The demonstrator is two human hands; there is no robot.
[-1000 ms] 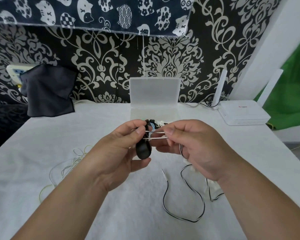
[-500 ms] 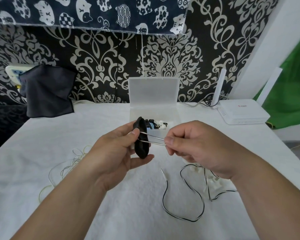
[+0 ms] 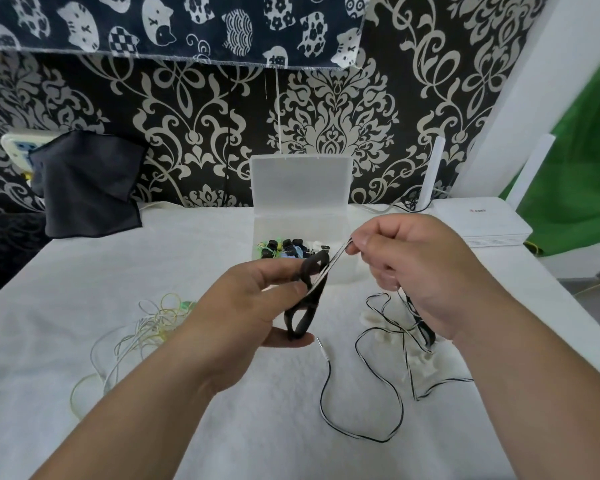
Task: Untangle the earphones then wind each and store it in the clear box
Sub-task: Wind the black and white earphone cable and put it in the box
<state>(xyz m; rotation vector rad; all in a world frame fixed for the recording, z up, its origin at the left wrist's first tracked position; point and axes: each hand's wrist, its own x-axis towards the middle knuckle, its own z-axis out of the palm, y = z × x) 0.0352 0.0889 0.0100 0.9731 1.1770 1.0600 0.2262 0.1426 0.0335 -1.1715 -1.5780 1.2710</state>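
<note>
Lifted higher, right hand [image 3: 420, 271] pinches the earphone cable [image 3: 336, 259] (2 taut strands); left hand [image 3: 250, 306] grips the black winder [image 3: 305, 320].

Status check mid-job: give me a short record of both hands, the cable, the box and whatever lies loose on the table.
left hand: grips the black oval winder
right hand: pinches the black-and-white cable, taut to the winder
plug: free, lying on the table
clear box: open, lid upright, wound earphones inside
yellow-green earphones: tangled heap, left of the hands
</note>
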